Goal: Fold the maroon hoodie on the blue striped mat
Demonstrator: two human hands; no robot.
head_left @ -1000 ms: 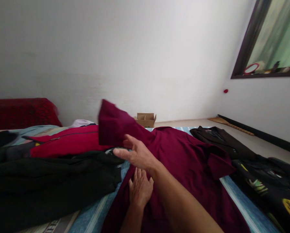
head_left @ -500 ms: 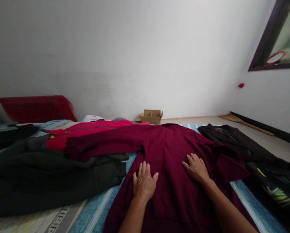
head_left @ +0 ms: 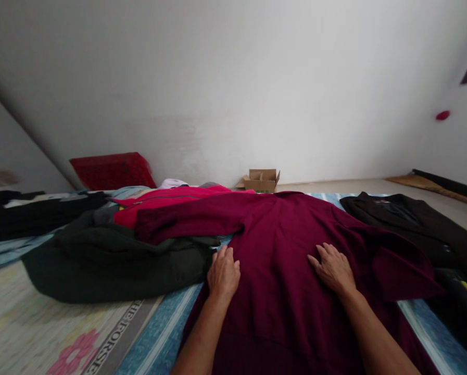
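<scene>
A maroon long-sleeved top (head_left: 272, 281) lies spread out in front of me, one sleeve stretched left and the other folded at the right. My left hand (head_left: 223, 273) rests at its left edge, palm down, fingers extended and slightly bent. On the right half of the top, my right hand (head_left: 332, 266) lies palm down with its fingers apart. Neither hand grips the cloth. Beneath the left sleeve is a dark green garment (head_left: 120, 265), close to my left hand, and a bright pink garment (head_left: 171, 199) lies behind that sleeve.
A brown jacket (head_left: 416, 224) and a black garment with a yellow mark (head_left: 462, 294) lie at the right. Black clothes (head_left: 49, 216) are at the far left. A small open cardboard box (head_left: 260, 182) and a red box-shaped object (head_left: 112, 171) stand by the wall (head_left: 233, 94).
My view has turned left. My left hand has shifted from the top's surface outward to its left edge. The right hand stays on the right half of the top.
</scene>
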